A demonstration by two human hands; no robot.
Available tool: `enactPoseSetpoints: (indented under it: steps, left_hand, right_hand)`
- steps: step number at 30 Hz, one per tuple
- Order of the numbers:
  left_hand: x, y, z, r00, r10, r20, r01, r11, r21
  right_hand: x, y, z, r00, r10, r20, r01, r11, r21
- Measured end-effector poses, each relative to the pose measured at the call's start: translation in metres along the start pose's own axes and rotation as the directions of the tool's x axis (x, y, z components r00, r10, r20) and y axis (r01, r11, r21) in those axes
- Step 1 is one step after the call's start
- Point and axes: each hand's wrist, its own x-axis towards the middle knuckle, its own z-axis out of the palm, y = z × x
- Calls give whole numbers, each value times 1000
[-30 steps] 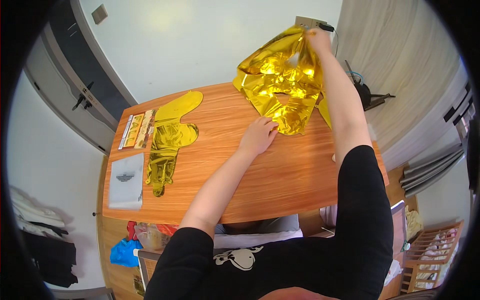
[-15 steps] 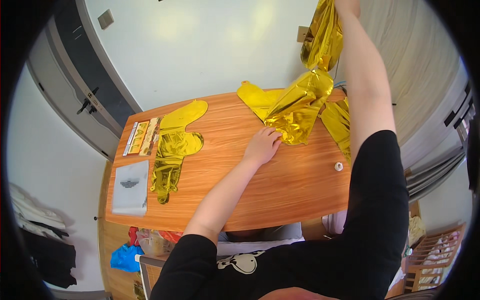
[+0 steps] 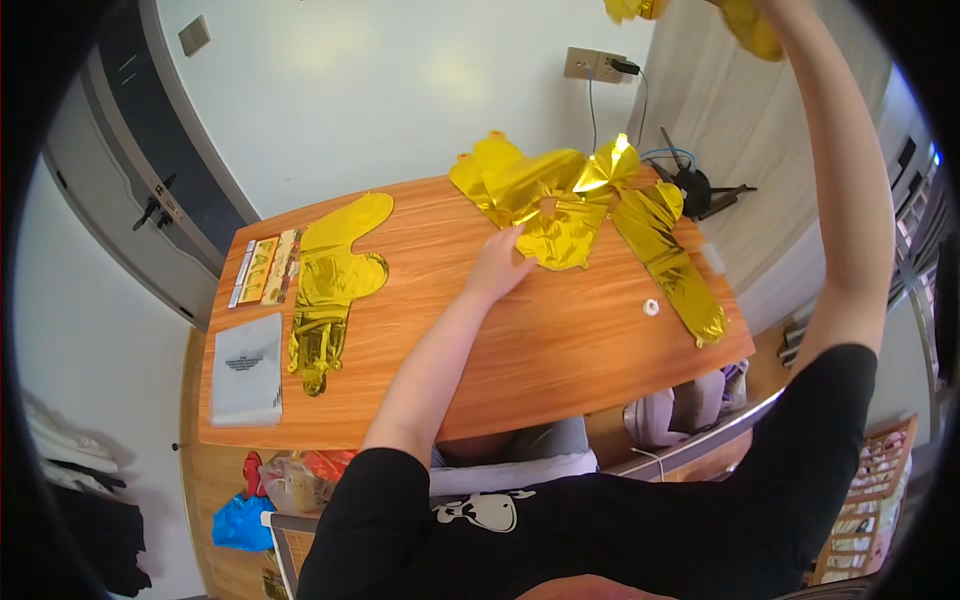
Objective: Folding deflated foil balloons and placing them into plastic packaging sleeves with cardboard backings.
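My left hand is at the near edge of an uninflated gold foil balloon with a small hole in its middle, thumb and fingers closed on that edge. At the top right my raised right hand is partly cut off by the frame. It grips another gold foil balloon, which hangs mostly out of view. Beneath and beyond the left hand's balloon lies more crumpled gold foil. A long, flat gold foil balloon slants along the table's right side.
On the wooden table, a flat gold balloon lies at left beside a printed card and a clear plastic sleeve. A white tape roll sits at right. A black router and wall socket are behind.
My right hand has risen to the right, lifting its balloon away from the one at my left hand. The long balloon on the right side has come into fuller view.
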Motion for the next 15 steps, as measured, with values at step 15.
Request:
enactPoseSetpoints:
  steps: [15]
  left_hand:
    - [-149, 229, -154, 758, 644, -107, -648, 761, -12]
  right_hand:
    - [-235, -94, -160, 528, -783, 328, 246, 511, 824]
